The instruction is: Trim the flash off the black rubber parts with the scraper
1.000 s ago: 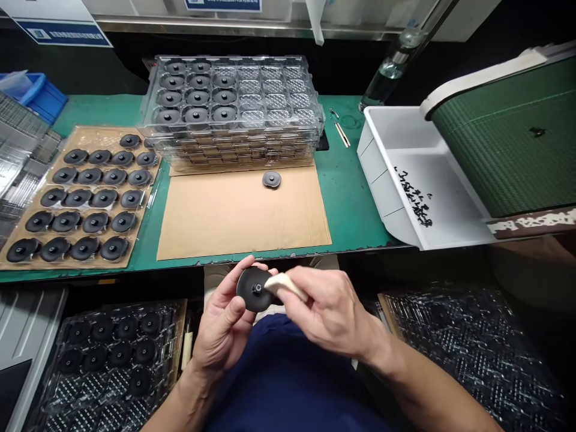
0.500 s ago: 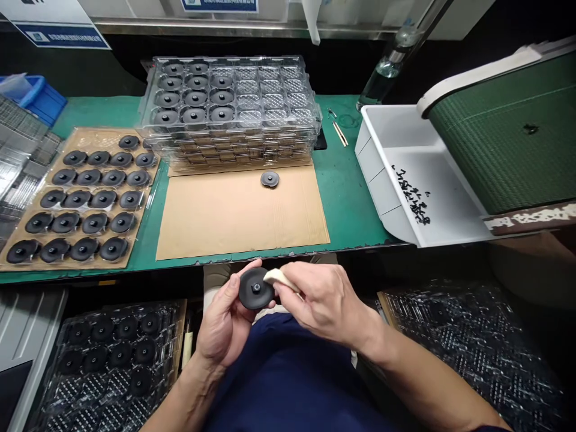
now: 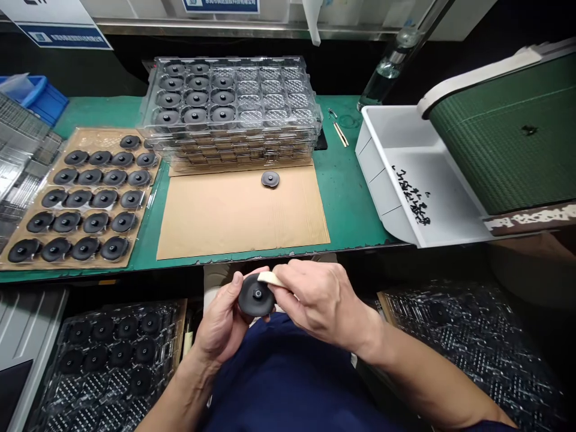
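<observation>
Head view, and nearest of all, before the cardboard sheet [image 3: 225,216], the left hand [image 3: 222,327] has its fingers curled part-closed round a black disc [image 3: 252,305]. The right hand [image 3: 324,300], fingers pinched tight, has a pale pad [image 3: 270,278] right against the disc's upper edge! How finished that disc is, I can't tell. On the cardboard, near its far edge, there's a loose disc [image 3: 270,179]. Left of the cardboard, a tray [image 3: 99,137] carries rows of discs; to its right, a white bin [image 3: 450,168] holds black scraps [image 3: 416,204]. Beyond the cardboard, the stacked trays [image 3: 279,135] show discs in the top tray's three left-hand columns.
</observation>
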The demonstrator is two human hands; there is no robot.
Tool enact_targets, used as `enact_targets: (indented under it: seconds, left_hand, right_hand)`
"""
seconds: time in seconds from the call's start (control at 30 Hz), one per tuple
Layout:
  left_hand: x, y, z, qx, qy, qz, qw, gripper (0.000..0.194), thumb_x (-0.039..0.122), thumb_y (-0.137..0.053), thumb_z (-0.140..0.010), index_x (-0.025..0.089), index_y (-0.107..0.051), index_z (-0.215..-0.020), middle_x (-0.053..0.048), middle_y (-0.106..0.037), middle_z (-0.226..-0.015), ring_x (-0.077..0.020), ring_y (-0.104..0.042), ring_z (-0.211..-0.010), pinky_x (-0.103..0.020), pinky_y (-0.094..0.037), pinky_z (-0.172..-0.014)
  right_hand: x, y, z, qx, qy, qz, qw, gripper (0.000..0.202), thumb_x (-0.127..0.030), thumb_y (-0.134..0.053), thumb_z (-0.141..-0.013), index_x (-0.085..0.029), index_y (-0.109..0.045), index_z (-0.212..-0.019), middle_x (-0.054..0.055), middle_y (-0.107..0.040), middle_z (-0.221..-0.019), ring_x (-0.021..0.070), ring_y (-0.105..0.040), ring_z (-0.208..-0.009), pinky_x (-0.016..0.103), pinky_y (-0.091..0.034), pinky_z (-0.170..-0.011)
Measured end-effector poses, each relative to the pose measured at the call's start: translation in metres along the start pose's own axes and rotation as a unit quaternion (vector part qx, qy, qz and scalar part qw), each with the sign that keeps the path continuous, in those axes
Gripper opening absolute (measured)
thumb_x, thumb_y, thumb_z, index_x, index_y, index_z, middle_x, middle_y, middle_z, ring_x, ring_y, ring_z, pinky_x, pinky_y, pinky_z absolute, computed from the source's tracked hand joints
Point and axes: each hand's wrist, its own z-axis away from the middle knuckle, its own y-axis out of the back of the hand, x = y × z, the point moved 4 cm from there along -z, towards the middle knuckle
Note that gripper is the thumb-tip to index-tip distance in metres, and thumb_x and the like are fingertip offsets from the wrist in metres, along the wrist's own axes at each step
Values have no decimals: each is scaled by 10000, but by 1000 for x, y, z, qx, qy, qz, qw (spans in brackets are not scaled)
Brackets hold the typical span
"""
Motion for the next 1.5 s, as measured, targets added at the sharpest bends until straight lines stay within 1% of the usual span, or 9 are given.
enact_targets:
  seconds: [0.23,0.4,0.57,0.67,0.8,1.0,1.17,1.4,1.5]
  left_hand:
    - [4,5,-2,-30,-16,-8,999,481,508,-764,-868,153,-787,-1192,-98,-781,-886,-186,-690,-687,-289,-601,-659]
    - [2,5,-4,-60,-4,-5,998,438,524,-762,-862,144,-820,-1073,-90,-765,-818,-186,-676,-654,-277,-579,-571]
    - [9,7,-5,12,-59,17,998,476,509,-813,-823,176,-795,-1163,-76,-795,-910,-187,-735,-757,-266,-615,-704]
    - [9,5,-5,34,-81,28,996,480,475,-844,-802,172,-790,-1170,-94,-804,-995,-222,-756,-894,-277,-620,-783]
    - [6,3,-6,12,-56,10,998,508,488,-827,-813,150,-781,-1189,-91,-795,-918,-190,-725,-698,-309,-627,-709]
    - [5,6,-7,-17,-37,-19,999,492,514,-781,-851,139,-790,-1169,-90,-777,-849,-177,-696,-652,-280,-590,-647]
    - [-1,4,-8,-80,26,-16,996,440,541,-735,-879,120,-817,-975,-114,-759,-820,-200,-664,-648,-289,-557,-518]
    - [-11,1,-13,-101,87,8,991,415,527,-782,-840,113,-784,-798,-77,-706,-695,-183,-643,-580,-286,-569,-477]
    - [-10,0,-14,-99,83,17,991,440,553,-799,-813,115,-790,-847,-79,-720,-730,-188,-651,-599,-291,-574,-485]
  right_hand:
    - [3,-1,1,-16,-11,20,1000,287,-282,-502,-1035,-196,-534,-764,-8,-566,-691,118,-444,-602,320,-243,-608]
    - [-2,0,-5,-13,51,31,998,230,-262,-436,-1056,-176,-648,-1045,23,-619,-811,153,-530,-709,326,-290,-645]
    - [2,-2,-4,-17,26,-2,1000,289,-273,-509,-1016,-198,-522,-737,-19,-548,-668,111,-424,-572,321,-228,-593]
    - [3,-7,-2,-24,13,-22,999,274,-260,-531,-996,-200,-501,-731,-28,-551,-658,101,-419,-566,311,-224,-593]
    - [8,-8,-2,-6,-9,1,1000,264,-256,-511,-1012,-200,-513,-754,-8,-580,-696,111,-463,-615,313,-232,-611]
    - [7,-7,-2,-15,6,17,1000,264,-275,-493,-1031,-194,-557,-788,-11,-567,-702,120,-442,-608,326,-230,-607]
    - [3,-2,-9,-24,108,70,991,271,-276,-408,-1067,-179,-653,-1003,22,-580,-790,159,-452,-669,341,-250,-618]
    - [4,-2,-11,-40,137,116,983,217,-269,-463,-1044,-185,-618,-919,25,-544,-783,165,-400,-656,350,-220,-614]
    - [5,-3,-13,-41,143,116,982,187,-264,-482,-1037,-192,-616,-929,17,-543,-782,169,-412,-662,349,-229,-615]
